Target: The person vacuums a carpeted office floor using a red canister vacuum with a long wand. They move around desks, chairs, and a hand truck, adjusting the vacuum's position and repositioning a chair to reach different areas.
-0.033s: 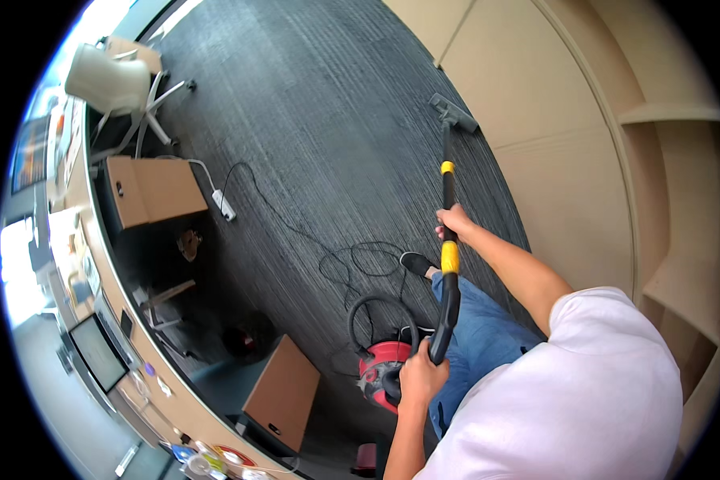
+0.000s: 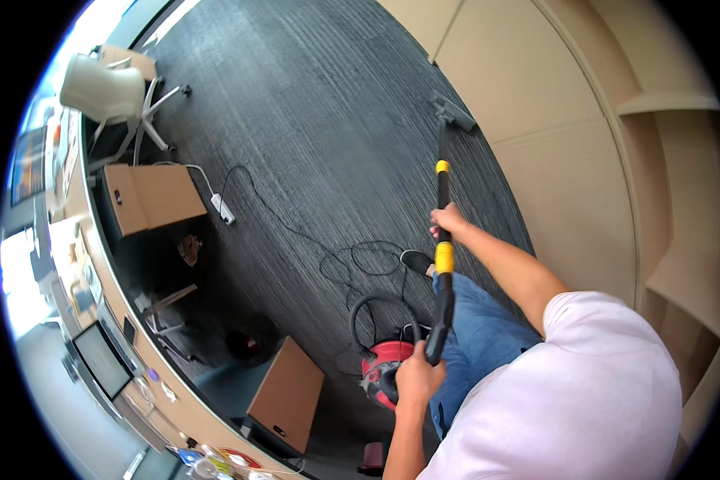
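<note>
A black vacuum cleaner wand (image 2: pixel 443 192) with yellow collars runs from my body toward the cabinet. My right hand (image 2: pixel 450 221) is closed around its middle, above the larger yellow collar. Lower down, my left hand (image 2: pixel 418 375) grips the curved handle end, where the hose joins. The flat grey floor head (image 2: pixel 454 110) rests on the carpet along the base of the cabinet. Close to my left hand, beside my legs, stands the red and black vacuum body (image 2: pixel 385 366). Its black hose (image 2: pixel 362 314) loops up from it; my left hand partly covers this area.
A black cord (image 2: pixel 288 228) lies in loops on the dark carpet, near my shoe, and runs to a white power strip (image 2: pixel 222 209). Wooden drawer units (image 2: pixel 164 196) and a white swivel chair (image 2: pixel 108 88) stand along the desk at left. Beige cabinets (image 2: pixel 536 88) line the right.
The handle end and my left hand have shifted slightly, and the wand appears a little further left. Both hands keep their hold; the floor head stays beside the cabinet.
</note>
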A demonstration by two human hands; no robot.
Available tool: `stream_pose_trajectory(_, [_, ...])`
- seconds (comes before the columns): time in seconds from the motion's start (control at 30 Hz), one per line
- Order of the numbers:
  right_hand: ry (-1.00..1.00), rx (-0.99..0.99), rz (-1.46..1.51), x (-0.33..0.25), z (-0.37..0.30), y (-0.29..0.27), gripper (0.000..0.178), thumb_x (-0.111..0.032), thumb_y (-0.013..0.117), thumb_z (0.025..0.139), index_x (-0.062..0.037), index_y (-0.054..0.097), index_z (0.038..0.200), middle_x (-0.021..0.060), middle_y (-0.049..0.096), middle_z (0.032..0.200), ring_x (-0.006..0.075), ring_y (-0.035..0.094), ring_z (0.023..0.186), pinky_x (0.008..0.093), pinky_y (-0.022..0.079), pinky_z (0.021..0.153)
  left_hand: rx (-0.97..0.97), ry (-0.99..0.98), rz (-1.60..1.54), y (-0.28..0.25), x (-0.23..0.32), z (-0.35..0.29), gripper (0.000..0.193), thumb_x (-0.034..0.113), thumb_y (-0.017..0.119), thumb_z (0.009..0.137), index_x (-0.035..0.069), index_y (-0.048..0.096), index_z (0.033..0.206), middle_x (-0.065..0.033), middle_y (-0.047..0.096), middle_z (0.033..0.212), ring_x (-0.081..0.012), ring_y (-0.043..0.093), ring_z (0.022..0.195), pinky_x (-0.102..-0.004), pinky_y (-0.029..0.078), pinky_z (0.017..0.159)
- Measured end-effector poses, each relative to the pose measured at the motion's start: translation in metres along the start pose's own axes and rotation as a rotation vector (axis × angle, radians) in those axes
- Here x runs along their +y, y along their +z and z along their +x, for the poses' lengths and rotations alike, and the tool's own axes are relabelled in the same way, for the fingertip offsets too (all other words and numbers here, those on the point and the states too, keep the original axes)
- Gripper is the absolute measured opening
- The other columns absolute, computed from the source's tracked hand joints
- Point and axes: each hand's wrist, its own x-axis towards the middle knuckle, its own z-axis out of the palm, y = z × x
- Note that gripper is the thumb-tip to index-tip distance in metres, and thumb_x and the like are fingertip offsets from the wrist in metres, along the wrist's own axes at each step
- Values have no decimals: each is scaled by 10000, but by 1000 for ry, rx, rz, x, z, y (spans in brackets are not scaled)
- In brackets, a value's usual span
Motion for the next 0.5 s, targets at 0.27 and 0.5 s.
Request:
stream_pose_trajectory(0.27, [259, -479, 0, 196, -261, 165, 581, -163, 503, 853, 64, 114, 1221, 210, 564, 856, 245, 618, 489, 370, 506, 407, 27, -401, -107, -37, -113, -236, 516, 307, 700, 732, -28, 579, 1104, -272, 622, 761, -357, 651, 761, -403, 493, 671])
stream_pose_trajectory(0.5, [37, -352, 300, 248, -288, 102, 787, -188, 521, 840, 121, -59, 1274, 170, 542, 830, 223, 618, 525, 353, 517, 451, -69, -187, 261, -47, -192, -305, 414, 277, 703, 711, -32, 622, 974, -238, 645, 763, -344, 650, 736, -393, 495, 669])
